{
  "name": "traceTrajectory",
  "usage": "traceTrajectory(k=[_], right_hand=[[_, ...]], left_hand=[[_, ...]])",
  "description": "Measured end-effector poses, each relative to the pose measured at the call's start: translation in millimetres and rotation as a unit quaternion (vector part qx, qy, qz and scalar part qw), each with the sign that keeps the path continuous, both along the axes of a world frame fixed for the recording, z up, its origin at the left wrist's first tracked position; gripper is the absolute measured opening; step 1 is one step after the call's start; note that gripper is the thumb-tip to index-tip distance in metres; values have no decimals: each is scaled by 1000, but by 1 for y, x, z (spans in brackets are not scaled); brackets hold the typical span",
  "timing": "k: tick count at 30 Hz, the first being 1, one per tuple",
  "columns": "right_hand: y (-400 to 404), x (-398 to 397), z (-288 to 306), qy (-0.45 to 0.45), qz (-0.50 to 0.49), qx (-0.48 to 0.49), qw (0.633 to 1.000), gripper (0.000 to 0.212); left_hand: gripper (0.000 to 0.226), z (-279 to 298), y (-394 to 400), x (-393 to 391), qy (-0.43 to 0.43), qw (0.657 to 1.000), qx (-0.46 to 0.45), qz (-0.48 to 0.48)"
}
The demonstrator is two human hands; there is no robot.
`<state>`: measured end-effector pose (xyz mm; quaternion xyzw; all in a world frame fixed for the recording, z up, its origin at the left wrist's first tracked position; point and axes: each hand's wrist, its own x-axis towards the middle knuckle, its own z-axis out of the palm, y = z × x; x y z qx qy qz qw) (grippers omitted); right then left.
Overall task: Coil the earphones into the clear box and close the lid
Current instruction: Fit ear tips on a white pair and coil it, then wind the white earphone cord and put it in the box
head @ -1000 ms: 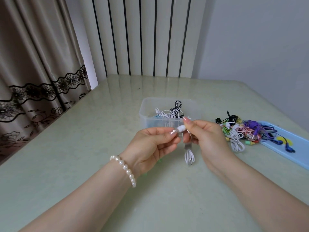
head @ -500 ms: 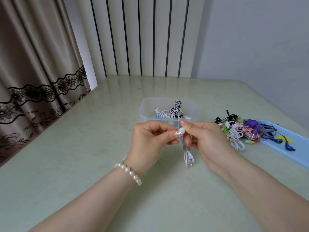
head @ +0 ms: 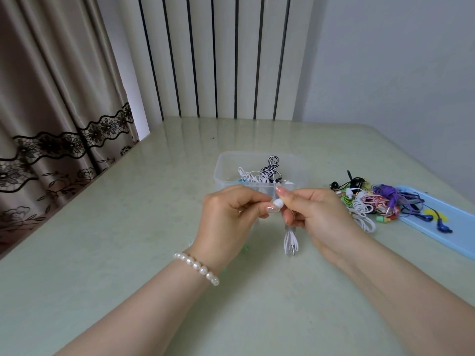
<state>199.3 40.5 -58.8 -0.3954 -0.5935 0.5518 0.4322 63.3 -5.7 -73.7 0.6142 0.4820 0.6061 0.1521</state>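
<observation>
Hands meet above table (head: 128, 253), just in front of clear box (head: 218, 173). L hand (head: 228, 217): fingers curled in, thumb tip pressed on white earbud (head: 279, 202); pearl bracelet (head: 198, 268) on that wrist. R hand (head: 318, 214): fingers curled round bundled white earphones (head: 290, 240), forefinger tip up by the bud. Folded loops of white cord hang below R hand, jack plug at bottom end, close above tabletop; can't tell if touching.

Clear box open, no lid on it, sits at centre of table beyond hands. Inside: white earphone cords and a black-and-white striped coil (head: 271, 167) poking above rim, a bit of blue at left. Near wall partly hidden by hands.

R of box, apart from it: pile of loose earphones (head: 370, 204), i.e. white, pink, green, purple, black, tangled. Pile spills onto near end of light-blue lid (head: 452, 235), lying flat at table's R edge; blue earbuds (head: 443, 226) on it.

Backdrop: beige curtain w/ black lace band (head: 51, 145) at L, white slatted panel (head: 218, 60) behind table, plain wall R.
</observation>
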Motion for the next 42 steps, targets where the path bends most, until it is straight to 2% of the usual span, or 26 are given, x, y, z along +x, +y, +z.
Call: traceTrajectory(k=[2,5,8,11,17,24,29,38,40,42], right_hand=[[0,0,1,9,5,-17,1000,31],[1,1,2,6,-13,-8,1000,37],[1,4,8,-5,-32,5,999,36],[3,8,19,0,-38,-3,999,26],[12,7,65,23,-33,21,999,23],[37,-10,127,83,-43,37,995,21],[56,-42,127,109,-45,10,993,20],[88,-88,51,43,-50,-78,995,14],[94,-88,34,-48,-76,-35,995,12],[96,-87,23,-167,-75,47,982,11]], left_hand=[[15,0,1,-2,10,1000,-8,1],[3,0,4,-5,17,999,-48,-10],[16,0,5,-9,21,996,-85,-4],[12,1,6,-13,60,993,-104,12],[13,2,8,-25,161,975,-144,51],[10,1,8,-27,166,969,-176,52],[12,1,10,-32,175,965,-182,68],[13,0,11,-33,203,961,-176,57],[13,1,10,-33,207,962,-170,57],[12,1,11,-34,211,962,-162,56]])
